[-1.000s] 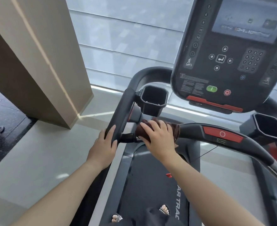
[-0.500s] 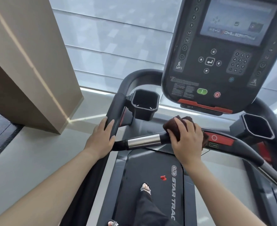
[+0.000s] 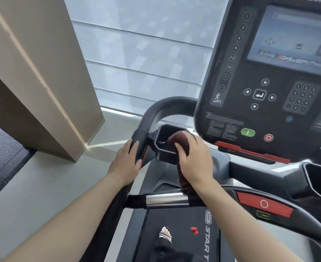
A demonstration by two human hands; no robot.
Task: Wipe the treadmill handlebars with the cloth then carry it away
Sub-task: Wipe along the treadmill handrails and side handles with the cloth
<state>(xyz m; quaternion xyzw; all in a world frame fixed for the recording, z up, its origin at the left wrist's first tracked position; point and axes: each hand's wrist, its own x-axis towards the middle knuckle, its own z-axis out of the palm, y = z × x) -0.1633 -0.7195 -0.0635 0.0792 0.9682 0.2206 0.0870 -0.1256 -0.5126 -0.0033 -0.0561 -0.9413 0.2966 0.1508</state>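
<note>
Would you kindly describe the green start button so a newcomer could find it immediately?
Start at the treadmill console with its screen. Drop to its lower edge, just above the red strip. The green start button is an oval left of the round red stop button, and the console's only green control.

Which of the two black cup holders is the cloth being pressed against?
The left cup holder, beside the left hand; the right hand presses the brown cloth on its rim. The right cup holder is untouched.

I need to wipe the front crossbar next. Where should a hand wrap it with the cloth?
Judging by shape, wrap the silver grip section of the front crossbar from above: it is a bare, round, level stretch. The right hand holds the brown cloth just above it.
</note>
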